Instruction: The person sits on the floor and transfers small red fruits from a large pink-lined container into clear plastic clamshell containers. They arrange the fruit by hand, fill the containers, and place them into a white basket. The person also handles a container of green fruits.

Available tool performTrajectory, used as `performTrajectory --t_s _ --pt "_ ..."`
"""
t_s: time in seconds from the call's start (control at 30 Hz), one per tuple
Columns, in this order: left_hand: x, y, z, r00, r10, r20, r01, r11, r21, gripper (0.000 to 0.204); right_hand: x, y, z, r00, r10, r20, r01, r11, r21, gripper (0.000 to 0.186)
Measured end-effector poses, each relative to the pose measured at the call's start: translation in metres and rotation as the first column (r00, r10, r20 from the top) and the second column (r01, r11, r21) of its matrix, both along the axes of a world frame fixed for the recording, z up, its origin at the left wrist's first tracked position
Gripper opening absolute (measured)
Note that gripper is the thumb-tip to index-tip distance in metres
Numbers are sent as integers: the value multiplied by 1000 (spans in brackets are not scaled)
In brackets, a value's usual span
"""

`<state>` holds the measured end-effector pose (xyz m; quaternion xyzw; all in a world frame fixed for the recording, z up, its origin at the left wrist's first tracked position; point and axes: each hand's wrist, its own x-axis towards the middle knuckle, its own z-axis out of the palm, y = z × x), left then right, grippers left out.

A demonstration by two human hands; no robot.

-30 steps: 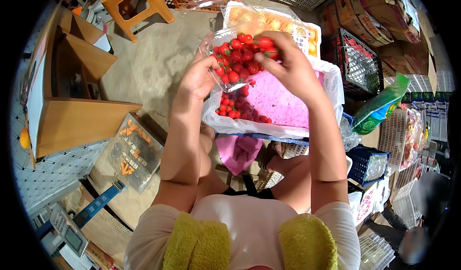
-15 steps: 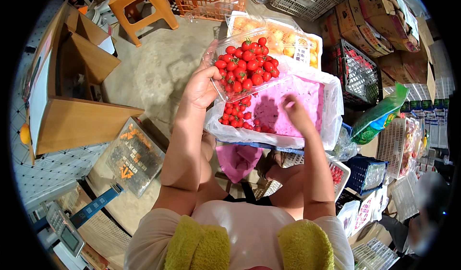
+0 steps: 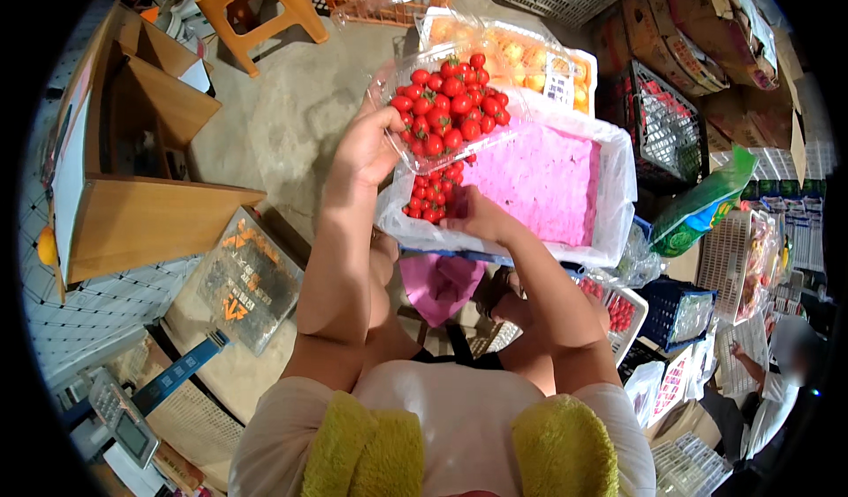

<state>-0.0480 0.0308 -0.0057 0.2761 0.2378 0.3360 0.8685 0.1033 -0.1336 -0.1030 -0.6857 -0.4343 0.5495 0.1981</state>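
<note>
My left hand (image 3: 369, 150) grips the near-left side of a clear plastic clamshell box (image 3: 424, 159), its lid folded back. Red cherry tomatoes (image 3: 455, 101), some with green stems, fill the box, which tilts above the crate's left part. Below it stands a crate lined with white plastic (image 3: 617, 197) and a pink sheet (image 3: 539, 188). Loose cherry tomatoes (image 3: 427, 198) lie at the crate's left end. My right hand (image 3: 486, 217) is down in the crate, thumb and fingers curled around tomatoes at the edge of that pile. Its fingertips are partly hidden.
Beyond the crate stands a white tray of orange-yellow fruit (image 3: 517, 55). An orange stool (image 3: 256, 11) and a wooden cabinet (image 3: 159, 214) are on the left. A black crate (image 3: 662, 130) and a green bag (image 3: 702, 205) stand right. Another person (image 3: 777, 391) is at far right.
My right hand has moved left and down from over the pink sheet to the loose tomatoes. My left hand and the box have shifted slightly left.
</note>
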Motion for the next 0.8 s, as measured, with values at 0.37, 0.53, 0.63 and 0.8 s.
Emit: performTrajectory --t_s 0.37,0.53,0.63,0.8 --pt "-2 1 0 1000 -2 -5 2 1000 25 85 -30 15 -20 899 -143 -414 232 957 173 76" --pt "-4 4 -4 1000 -18 26 17 999 41 85 -30 18 -14 884 -186 -430 226 973 44 53" --pt "-4 6 -6 999 -19 34 18 999 36 85 -18 19 -10 683 -434 -587 384 897 -217 36" --pt "-5 6 -5 999 -12 42 11 1000 21 86 20 9 -1 438 -439 -785 404 876 -264 23"
